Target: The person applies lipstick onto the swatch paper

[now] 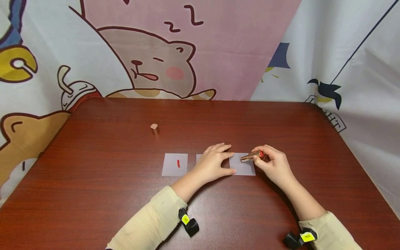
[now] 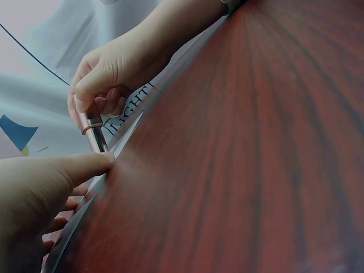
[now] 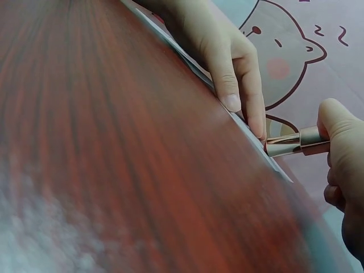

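I'm gripping the lipstick (image 1: 251,156) in my right hand (image 1: 276,166), its working end pointing down at the right-hand paper (image 1: 245,169) — whether it's touching, I can't tell. My left hand (image 1: 212,163) is lying with fingers extended, gripping nothing, thumb and index finger resting at that paper's left edge. Here's the danger: if those fingers are pressing too lightly, a dragging stroke could be skewing the sheet; if I'm leaning too hard, the soft tip could be smearing or snapping. The right wrist camera is catching a hint of red at the tube's mouth, which the head view isn't showing — while only the head view is plainly showing the cap (image 1: 154,129) on the bench (image 1: 78,194) and the red stroke (image 1: 178,163) on the left-hand paper (image 1: 168,165).
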`<state>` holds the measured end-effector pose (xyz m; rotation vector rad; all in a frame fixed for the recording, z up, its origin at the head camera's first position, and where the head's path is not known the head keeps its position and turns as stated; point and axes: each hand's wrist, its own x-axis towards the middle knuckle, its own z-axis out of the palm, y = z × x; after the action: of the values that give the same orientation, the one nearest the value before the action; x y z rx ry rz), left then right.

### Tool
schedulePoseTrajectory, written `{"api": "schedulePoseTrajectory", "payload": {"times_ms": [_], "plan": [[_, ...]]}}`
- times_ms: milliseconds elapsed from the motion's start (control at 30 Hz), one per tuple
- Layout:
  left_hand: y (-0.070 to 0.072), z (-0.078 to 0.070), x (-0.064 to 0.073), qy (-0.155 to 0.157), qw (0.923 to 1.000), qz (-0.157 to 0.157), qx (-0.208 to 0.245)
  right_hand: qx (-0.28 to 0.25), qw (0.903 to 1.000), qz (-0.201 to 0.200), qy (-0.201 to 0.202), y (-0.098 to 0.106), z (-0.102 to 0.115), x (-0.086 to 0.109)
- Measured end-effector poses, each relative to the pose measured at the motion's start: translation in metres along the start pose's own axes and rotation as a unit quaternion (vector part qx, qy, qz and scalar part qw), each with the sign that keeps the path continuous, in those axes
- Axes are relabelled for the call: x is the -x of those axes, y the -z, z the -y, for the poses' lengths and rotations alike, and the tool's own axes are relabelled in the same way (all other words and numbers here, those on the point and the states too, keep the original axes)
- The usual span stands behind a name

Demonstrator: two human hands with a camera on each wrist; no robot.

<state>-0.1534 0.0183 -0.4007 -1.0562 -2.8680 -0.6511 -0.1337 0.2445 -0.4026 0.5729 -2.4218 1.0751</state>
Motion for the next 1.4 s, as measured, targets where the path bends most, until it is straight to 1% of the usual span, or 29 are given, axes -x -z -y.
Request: {"api": "schedulePoseTrajectory", "payload": {"times_ms": [233, 567, 733, 967, 1133, 1233, 1400], "plan": [[0.001, 0.0, 0.0, 0.001, 1.0, 0.002, 0.001, 0.015, 0.9997, 0.022, 0.0, 0.005, 0.005, 0.0], [0.001, -0.001, 0.0, 0.003, 0.9999, 0.006, 0.007, 0.018, 0.9994, 0.028, 0.007, 0.01, 0.006, 0.005], [0.0, -0.001, 0.0, 0.0, 1.0, 0.004, 0.009, 0.024, 0.9992, 0.031, -0.005, 0.013, 0.008, 0.009], [0.001, -0.001, 0.0, -0.003, 1.0, 0.001, -0.001, 0.023, 0.9994, 0.026, -0.008, 0.012, 0.006, 0.013], [0.001, 0.0, 0.0, -0.004, 1.0, 0.002, 0.0, 0.011, 0.9994, 0.02, -0.025, 0.011, 0.004, 0.014], [0.001, -0.001, 0.0, -0.004, 1.0, 0.003, 0.0, -0.001, 0.9991, 0.011, -0.041, 0.011, 0.008, 0.014], [0.0, 0.0, 0.0, -0.003, 1.0, 0.001, 0.001, -0.033, 0.9973, -0.003, -0.065, 0.014, 0.025, 0.01]]}}
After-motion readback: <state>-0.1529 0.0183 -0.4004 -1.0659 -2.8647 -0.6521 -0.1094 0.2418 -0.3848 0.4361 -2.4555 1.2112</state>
